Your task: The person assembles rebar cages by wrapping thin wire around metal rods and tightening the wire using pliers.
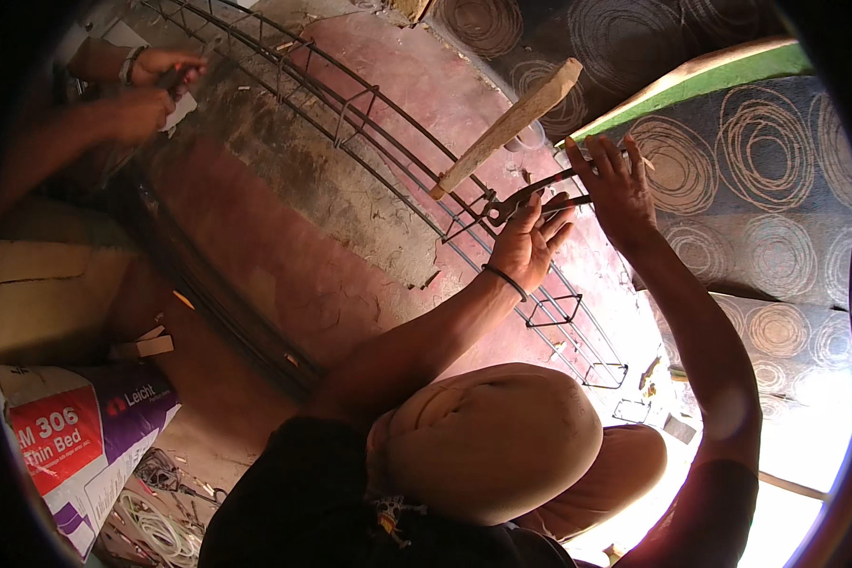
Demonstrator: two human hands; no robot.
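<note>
A pair of steel pincers [504, 207] has its jaws at a crossing of the long rebar cage [369, 133], with its handles spread apart towards the right. My left hand [528, 248], a dark band at its wrist, is at the lower handle, thumb against it and fingers partly stretched. My right hand [619, 189] is around the upper handle, its fingers bent loosely over it. Just beyond the jaws, a rough wooden stick [516, 123] rests across the cage and sticks up to the right. Both palms partly hide the handles.
At the upper left, another person's hands [147, 104] hold something small beside the cage. Dark loose bars [208, 293] lie along the reddish floor [284, 232]. A printed bag [95, 445] stands lower left, near coiled cable [151, 530]. Circle-patterned fabric [776, 246] covers the right side.
</note>
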